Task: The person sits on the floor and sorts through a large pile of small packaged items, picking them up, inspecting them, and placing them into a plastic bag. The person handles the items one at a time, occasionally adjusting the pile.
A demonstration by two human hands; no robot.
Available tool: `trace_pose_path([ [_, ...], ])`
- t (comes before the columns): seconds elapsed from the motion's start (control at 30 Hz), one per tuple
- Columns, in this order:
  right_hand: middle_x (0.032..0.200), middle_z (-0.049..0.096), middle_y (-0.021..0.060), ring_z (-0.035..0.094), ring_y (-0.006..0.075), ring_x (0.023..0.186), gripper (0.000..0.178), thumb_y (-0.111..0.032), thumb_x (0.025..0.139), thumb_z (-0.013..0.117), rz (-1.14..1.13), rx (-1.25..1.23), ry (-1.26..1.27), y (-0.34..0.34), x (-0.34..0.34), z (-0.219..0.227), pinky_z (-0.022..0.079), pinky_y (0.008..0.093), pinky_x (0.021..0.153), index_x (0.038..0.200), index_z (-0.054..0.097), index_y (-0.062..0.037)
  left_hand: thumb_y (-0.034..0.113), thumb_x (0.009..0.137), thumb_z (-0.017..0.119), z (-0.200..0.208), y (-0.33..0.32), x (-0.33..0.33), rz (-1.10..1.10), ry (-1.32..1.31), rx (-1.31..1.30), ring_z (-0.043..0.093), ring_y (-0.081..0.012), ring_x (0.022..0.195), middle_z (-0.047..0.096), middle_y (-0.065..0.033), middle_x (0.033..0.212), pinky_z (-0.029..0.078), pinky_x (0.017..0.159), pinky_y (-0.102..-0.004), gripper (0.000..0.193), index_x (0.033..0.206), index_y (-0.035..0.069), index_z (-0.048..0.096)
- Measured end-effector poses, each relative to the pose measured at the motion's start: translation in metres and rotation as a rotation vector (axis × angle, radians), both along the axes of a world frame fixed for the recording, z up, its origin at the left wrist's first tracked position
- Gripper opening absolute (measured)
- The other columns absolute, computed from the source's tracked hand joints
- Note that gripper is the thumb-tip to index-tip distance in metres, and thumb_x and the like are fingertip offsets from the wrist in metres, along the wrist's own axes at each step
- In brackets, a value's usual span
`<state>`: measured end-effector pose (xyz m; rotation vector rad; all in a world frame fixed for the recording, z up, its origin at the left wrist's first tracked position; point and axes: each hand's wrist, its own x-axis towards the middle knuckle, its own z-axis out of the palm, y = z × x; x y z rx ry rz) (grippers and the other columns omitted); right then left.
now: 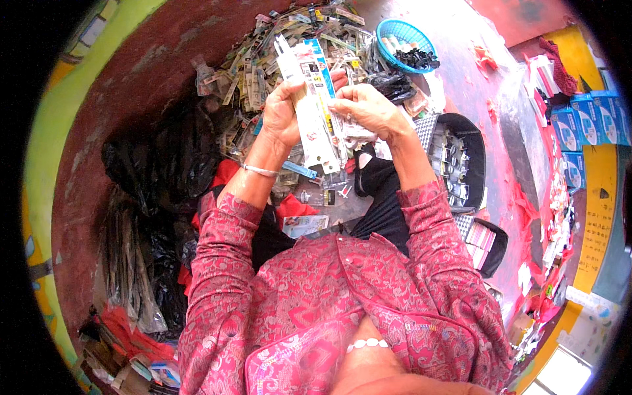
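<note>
In front of me I hold a bunch of long, flat printed packages (309,105), white with blue and yellow parts, standing roughly upright. My left hand (283,113) is closed around their left edge, its thumb lying near the front. My right hand (370,110) pinches the right edge with thumb and forefinger. Its other fingers are curled and partly hidden. Under the right hand is something crumpled and whitish (357,133), too unclear to name. Beyond the hands lies a large heap of similar slim packages (247,79).
A blue plastic basket (387,27) with black plastic stands at the far right. Nearer right are a black open case (471,141) and a smaller box (501,247) of pink-white strips. Black plastic bags (164,158) lie left. Blue boxes (596,115) are stacked at far right.
</note>
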<state>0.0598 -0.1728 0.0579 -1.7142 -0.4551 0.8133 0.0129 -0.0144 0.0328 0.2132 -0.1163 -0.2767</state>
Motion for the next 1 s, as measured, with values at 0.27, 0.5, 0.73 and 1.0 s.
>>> trace_pose_path([
  [0.27, 0.058, 0.055, 0.0087, 0.051, 0.0113, 0.057, 0.04, -0.037, 0.076, 0.056, -0.104, -0.298, -0.392, 0.001, -0.011, 0.013, 0.041, 0.0281, 0.054, 0.072, 0.061, 0.0023, 0.008, 0.066, 0.058, -0.003, -0.006, 0.0, 0.058, -0.007, 0.214, 0.034, -0.0307, 0.12, 0.035, -0.0216, 0.128, 0.025, 0.102, -0.042, 0.07, 0.127, -0.002, 0.027],
  [0.5, 0.065, 0.058, 0.015, 0.059, 0.0229, 0.06, 0.041, -0.04, 0.075, 0.058, -0.295, -0.399, -0.782, -0.005, -0.013, 0.013, 0.044, 0.0327, 0.055, 0.075, 0.061, 0.0009, 0.009, 0.076, 0.05, -0.012, -0.004, 0.002, 0.021, 0.123, 0.128, 0.055, -0.0297, 0.097, 0.053, -0.0181, 0.109, 0.044, 0.087, -0.0439, 0.044, 0.116, -0.008, 0.04],
  [0.73, 0.066, 0.06, 0.0136, 0.06, 0.0246, 0.062, 0.054, -0.056, 0.065, 0.06, -0.395, -0.317, -0.633, -0.017, 0.005, 0.033, 0.046, 0.0334, 0.06, 0.07, 0.064, -0.0028, 0.006, 0.076, 0.051, -0.015, -0.006, -0.001, 0.001, 0.189, 0.228, 0.058, -0.0267, 0.089, 0.056, -0.0165, 0.103, 0.048, 0.081, -0.0391, 0.038, 0.112, -0.006, 0.045],
  [1.0, 0.057, 0.053, 0.0012, 0.047, 0.0065, 0.052, 0.029, -0.028, 0.068, 0.07, -0.092, -0.257, -0.446, -0.012, 0.01, 0.013, 0.038, 0.0227, 0.047, 0.063, 0.057, -0.0025, 0.004, 0.077, 0.054, -0.025, -0.012, 0.003, 0.065, 0.261, 0.376, 0.058, -0.0228, 0.087, 0.057, -0.012, 0.1, 0.049, 0.078, -0.0372, 0.035, 0.11, -0.002, 0.046],
])
